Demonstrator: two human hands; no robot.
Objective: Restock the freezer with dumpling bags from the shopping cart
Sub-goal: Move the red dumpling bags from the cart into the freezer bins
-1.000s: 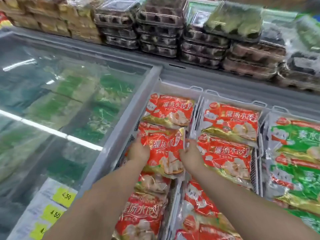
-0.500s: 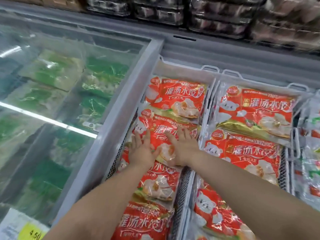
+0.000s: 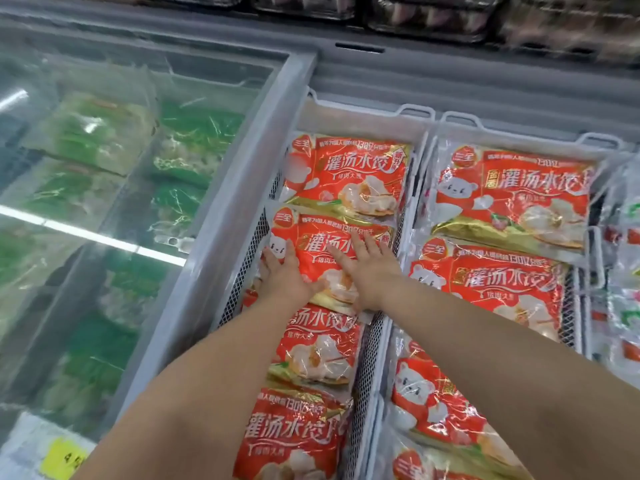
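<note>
A red dumpling bag (image 3: pixel 322 237) lies flat in the left wire basket (image 3: pixel 360 110) of the open freezer, overlapping the bags in front of and behind it. My left hand (image 3: pixel 282 275) presses on its left half with straight fingers. My right hand (image 3: pixel 367 271) lies flat on its right half, fingers spread. More red dumpling bags fill the same basket, one behind (image 3: pixel 349 174) and two in front (image 3: pixel 311 341). The neighbouring basket (image 3: pixel 519 136) to the right holds several red bags too.
A glass sliding lid (image 3: pixel 104 168) covers the freezer's left section, with green bags under it. Its grey frame (image 3: pixel 242 188) runs along the left basket. Yellow price tags (image 3: pixel 62 459) sit at the front edge. Stacked trays (image 3: pixel 433 15) line the shelf behind. Green bags (image 3: pixel 627 306) at far right.
My hands went from gripping the bag's edges to lying flat on top of it. The bag settled down into the basket. The view tilted downward and closer.
</note>
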